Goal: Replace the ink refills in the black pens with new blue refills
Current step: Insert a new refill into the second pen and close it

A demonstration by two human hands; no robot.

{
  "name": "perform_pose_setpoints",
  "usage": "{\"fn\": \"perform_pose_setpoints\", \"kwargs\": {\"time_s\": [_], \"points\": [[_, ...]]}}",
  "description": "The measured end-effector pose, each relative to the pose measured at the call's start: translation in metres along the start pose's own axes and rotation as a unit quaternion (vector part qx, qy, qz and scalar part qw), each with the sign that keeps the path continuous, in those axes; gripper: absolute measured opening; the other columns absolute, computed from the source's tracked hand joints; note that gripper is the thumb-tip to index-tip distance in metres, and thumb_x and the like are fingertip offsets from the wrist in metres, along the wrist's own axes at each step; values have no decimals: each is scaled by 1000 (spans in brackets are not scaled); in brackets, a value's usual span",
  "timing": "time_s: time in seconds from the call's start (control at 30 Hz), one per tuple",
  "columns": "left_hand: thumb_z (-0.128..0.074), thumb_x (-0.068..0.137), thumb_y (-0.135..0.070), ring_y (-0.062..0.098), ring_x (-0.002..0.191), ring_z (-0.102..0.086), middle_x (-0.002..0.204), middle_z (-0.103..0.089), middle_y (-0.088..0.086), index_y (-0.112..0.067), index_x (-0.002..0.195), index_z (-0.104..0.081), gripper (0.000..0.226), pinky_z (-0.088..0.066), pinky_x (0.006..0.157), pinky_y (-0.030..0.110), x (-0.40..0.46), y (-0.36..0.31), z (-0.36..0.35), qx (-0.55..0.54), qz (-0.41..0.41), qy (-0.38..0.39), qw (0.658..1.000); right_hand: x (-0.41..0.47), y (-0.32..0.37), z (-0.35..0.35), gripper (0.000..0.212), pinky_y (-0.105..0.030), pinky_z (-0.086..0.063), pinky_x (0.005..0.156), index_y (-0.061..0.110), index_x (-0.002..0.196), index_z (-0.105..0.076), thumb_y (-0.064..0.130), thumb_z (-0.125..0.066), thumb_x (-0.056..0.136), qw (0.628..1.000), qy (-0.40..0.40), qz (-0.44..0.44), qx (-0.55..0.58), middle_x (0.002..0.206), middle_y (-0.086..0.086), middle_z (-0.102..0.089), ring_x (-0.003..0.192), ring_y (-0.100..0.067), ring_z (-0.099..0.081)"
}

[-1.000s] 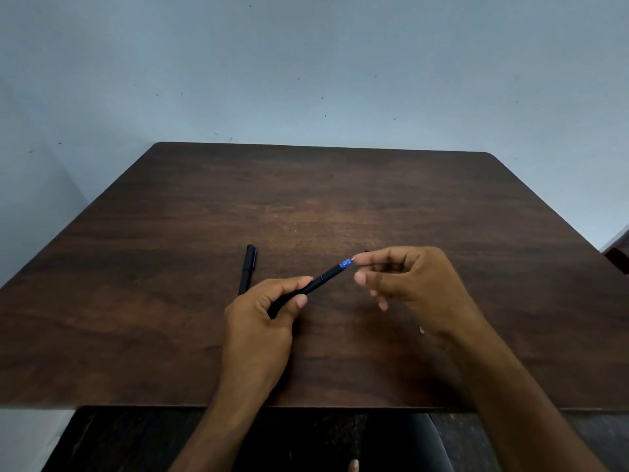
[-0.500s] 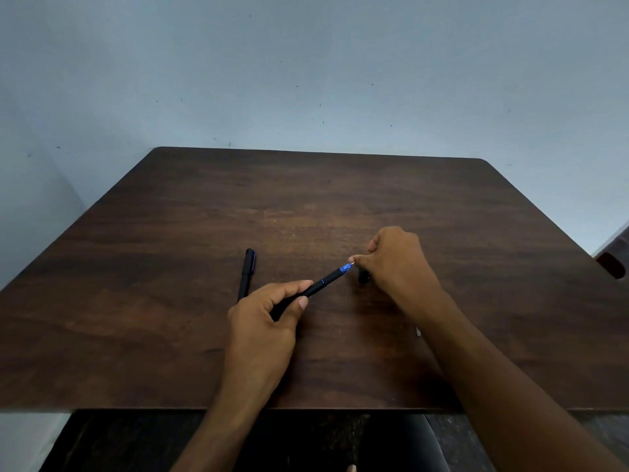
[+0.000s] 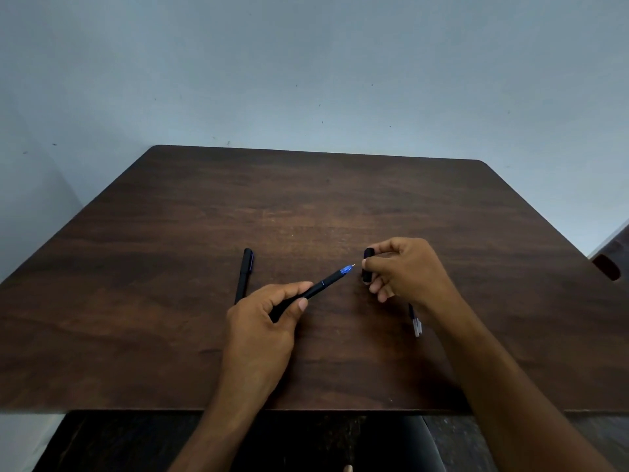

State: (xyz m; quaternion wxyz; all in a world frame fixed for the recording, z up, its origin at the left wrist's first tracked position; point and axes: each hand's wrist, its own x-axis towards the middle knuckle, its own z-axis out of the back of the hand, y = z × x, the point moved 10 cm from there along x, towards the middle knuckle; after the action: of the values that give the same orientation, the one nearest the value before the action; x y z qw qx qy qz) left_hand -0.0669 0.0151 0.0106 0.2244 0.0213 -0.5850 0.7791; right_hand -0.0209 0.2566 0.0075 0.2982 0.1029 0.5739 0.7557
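Observation:
My left hand (image 3: 262, 321) grips an uncapped black pen (image 3: 321, 284) whose blue tip points up and to the right, just above the table. Close to that tip, my right hand (image 3: 405, 270) pinches a short black pen cap (image 3: 367, 265), held upright. A second black pen (image 3: 244, 274), capped, lies on the wooden table (image 3: 170, 301) to the left of my left hand. A thin refill (image 3: 416, 321) with a clear end lies on the table, partly hidden under my right wrist.
The dark wooden table stands against a pale blue-grey wall. Its front edge runs just below my forearms. A dark wooden object (image 3: 609, 264) shows at the right edge of the view.
My right hand reached to the table beside the pen tip, picked up the black cap, and now holds it up near the tip. My left hand has kept the pen steady.

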Motion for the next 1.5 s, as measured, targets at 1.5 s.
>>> {"fn": "perform_pose_setpoints", "kwargs": {"time_s": [1.5], "points": [[-79,83,-8,-10,97,-67,97,-76,-21,-29,104,-80,30,-44,85,3,-2,-4,-2,27,-2,7,1000,-49,-1,-7,17,-42,-64,64,3,101,-72,11,-74,86,959,-37,143,241,84,-17,-77,69,-34,-75]]}}
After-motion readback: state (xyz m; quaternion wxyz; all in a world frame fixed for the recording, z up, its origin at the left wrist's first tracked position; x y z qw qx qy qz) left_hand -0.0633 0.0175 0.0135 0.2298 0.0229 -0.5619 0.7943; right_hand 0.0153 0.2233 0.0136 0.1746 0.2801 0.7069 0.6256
